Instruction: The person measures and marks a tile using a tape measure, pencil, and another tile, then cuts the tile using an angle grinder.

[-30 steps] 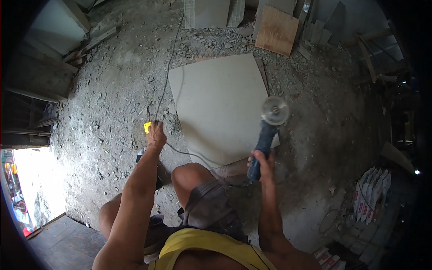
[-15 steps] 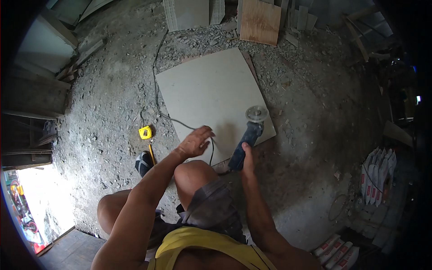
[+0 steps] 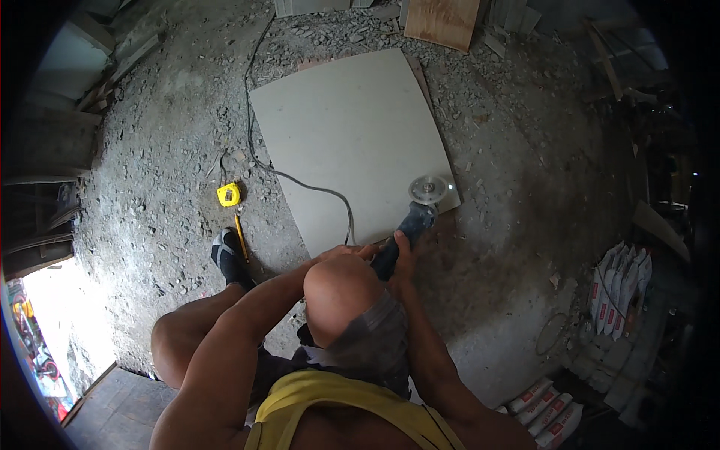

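My right hand (image 3: 403,259) is wrapped round the dark body of an angle grinder (image 3: 409,229). Its pale round disc (image 3: 429,190) faces up over the near right corner of a large beige tile (image 3: 349,127). Beside the grinder's rear end is my left hand (image 3: 356,250), fingers stretched toward it; my raised knee hides part of this hand, and whether it touches the tool is unclear. A dark power cord (image 3: 315,186) runs across the tile to near my left hand.
On the gravelly floor to the left lie a yellow tape measure (image 3: 229,194) and a yellow pencil (image 3: 241,238), near my shoe (image 3: 226,253). A wooden board (image 3: 442,22) leans at the far side. White bags (image 3: 619,292) are piled at right.
My left hand has come down and right, from above the cord to beside the grinder's rear end. The grinder stays in my right hand. The view has shifted slightly.
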Demonstrator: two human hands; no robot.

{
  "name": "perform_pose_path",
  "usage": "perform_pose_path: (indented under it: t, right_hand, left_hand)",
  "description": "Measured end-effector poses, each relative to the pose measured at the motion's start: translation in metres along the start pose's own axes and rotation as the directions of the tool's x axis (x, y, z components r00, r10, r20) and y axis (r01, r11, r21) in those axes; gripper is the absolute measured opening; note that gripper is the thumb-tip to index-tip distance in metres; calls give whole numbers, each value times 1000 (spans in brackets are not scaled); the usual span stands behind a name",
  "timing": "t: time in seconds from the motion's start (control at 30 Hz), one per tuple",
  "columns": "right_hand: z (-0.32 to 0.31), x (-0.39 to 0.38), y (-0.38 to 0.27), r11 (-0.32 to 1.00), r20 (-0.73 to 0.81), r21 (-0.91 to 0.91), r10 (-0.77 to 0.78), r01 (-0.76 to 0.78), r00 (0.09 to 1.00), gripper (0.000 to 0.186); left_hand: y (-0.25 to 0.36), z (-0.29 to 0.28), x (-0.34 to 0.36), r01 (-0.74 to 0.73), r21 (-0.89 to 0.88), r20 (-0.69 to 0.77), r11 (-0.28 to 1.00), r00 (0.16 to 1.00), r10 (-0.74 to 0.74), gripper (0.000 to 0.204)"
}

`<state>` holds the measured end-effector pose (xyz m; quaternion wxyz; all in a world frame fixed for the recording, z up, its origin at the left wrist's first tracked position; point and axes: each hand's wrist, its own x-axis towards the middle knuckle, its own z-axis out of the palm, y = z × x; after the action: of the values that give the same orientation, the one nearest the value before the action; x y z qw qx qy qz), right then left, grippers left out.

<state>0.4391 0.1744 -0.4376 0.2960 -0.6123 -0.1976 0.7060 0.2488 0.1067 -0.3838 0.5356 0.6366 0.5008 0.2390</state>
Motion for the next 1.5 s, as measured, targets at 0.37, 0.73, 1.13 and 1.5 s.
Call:
perform_pose_path:
  t: [0.37,0.73,1.13,1.5]
  right_hand:
    - [-25,-3,0,996,-303,93,36,-8,952,40]
    - [-16,22,-36,993,-263,100,-36,64,964,58]
    - [4,12,-29,890,-144,-140,-452,434,880,53]
    - [-16,38,-30,955,-80,273,-99,117,992,59]
  left_hand:
    - [14,34,18,151,48,-11,987,988,-151,51]
    - [-19,22,49,121,-179,44,976,992,-115,51]
    - [27,14,32,433,-548,206,715,899,-386,85]
    - [25,31,16,376,-439,84,816,921,-379,86]
